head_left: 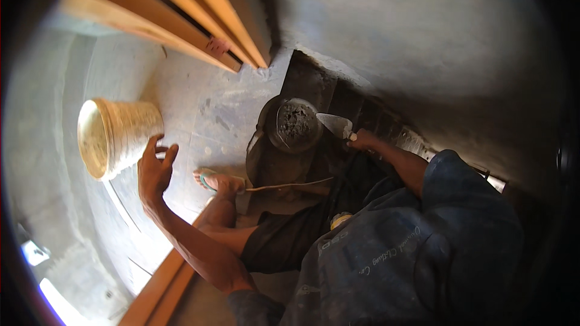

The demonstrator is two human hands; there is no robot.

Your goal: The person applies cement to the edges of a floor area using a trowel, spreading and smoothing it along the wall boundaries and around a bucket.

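My right hand [361, 140] is closed round the handle of a pointed trowel [336, 125]. The blade points left, its tip at the rim of a dark round bucket [275, 136]. Inside the bucket is grey, lumpy mortar [296, 122]. My left hand [156, 169] is raised at the left, fingers apart and a little curled, with nothing in it. Close behind that hand, a whitish bucket [130, 130] is seen with its mouth toward the left; whether my fingers touch it I cannot tell.
Orange-brown wooden boards [199, 12] stand at the upper left. A grey plastered wall [435, 30] rises at the upper right. A thin stick [290, 185] lies beside my sandalled foot [220, 181]. More timber [160, 293] runs along the lower left. Dark steps or slabs [308, 78] lie behind the mortar bucket.
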